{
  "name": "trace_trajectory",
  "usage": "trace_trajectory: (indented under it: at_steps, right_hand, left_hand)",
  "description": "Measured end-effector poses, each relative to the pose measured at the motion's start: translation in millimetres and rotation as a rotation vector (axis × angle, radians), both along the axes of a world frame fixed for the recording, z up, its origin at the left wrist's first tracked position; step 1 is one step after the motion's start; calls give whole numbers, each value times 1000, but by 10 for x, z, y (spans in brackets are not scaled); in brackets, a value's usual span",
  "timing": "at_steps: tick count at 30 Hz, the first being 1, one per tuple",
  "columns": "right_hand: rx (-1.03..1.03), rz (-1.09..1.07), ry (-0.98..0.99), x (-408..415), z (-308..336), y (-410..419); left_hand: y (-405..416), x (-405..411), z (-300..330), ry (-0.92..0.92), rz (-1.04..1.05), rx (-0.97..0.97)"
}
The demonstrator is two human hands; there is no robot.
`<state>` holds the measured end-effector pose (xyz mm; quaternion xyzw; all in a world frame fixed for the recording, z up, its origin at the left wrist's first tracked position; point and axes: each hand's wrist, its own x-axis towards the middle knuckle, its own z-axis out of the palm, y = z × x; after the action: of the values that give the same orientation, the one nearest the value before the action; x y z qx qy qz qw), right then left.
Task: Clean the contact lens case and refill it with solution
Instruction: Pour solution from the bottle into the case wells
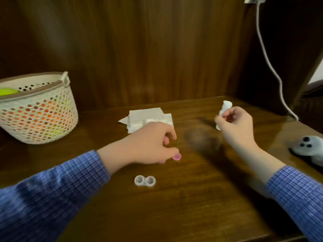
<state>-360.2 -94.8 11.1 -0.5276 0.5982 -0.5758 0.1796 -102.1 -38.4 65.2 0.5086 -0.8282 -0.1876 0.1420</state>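
The clear contact lens case (145,180) lies on the wooden table with both wells uncovered, near the front middle. Just beyond it my left hand (148,145) rests low on the table, fingers pinched on a small pink cap (177,157). My right hand (236,126) is raised at the right, closed around a small white solution bottle (224,109) whose top sticks out above the fingers. Folded white tissues (148,119) lie behind my left hand.
A perforated white basket (37,119) with orange and yellow-green items stands at the back left. A grey rounded object with dark dots (307,147) lies at the right edge. A white cable (269,67) hangs down the dark wooden back wall.
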Motion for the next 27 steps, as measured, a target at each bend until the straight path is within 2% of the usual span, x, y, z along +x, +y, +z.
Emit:
trace_trajectory:
  at_steps: [3, 5, 9, 14, 16, 19, 24, 27]
  right_hand:
    - [115, -161, -102, -357, -83, -94]
    - [241, -120, -121, -453, -133, -270]
    - [425, -28, -23, -394, -274, -668]
    - [456, -111, 41, -290, -395, -903]
    - [422, -81, 16, -227, -377, -861]
    - [371, 197, -12, -58, -224, -579]
    - [318, 985, 68, 278, 117, 72]
    - [383, 1210, 26, 530, 198, 316]
  left_hand:
    - [-288, -398, 96, 43, -24, 0]
    - [-437, -617, 135, 77, -18, 10]
    - [-633, -884, 129, 102, 27, 14]
    - [-706, -881, 71, 146, 65, -7]
    - [-701, -813, 71, 207, 86, -39]
    - [-650, -668, 120, 296, 110, -121]
    - [-350, -292, 324, 297, -13, -206]
    - [-58, 1, 414, 262, -66, -207]
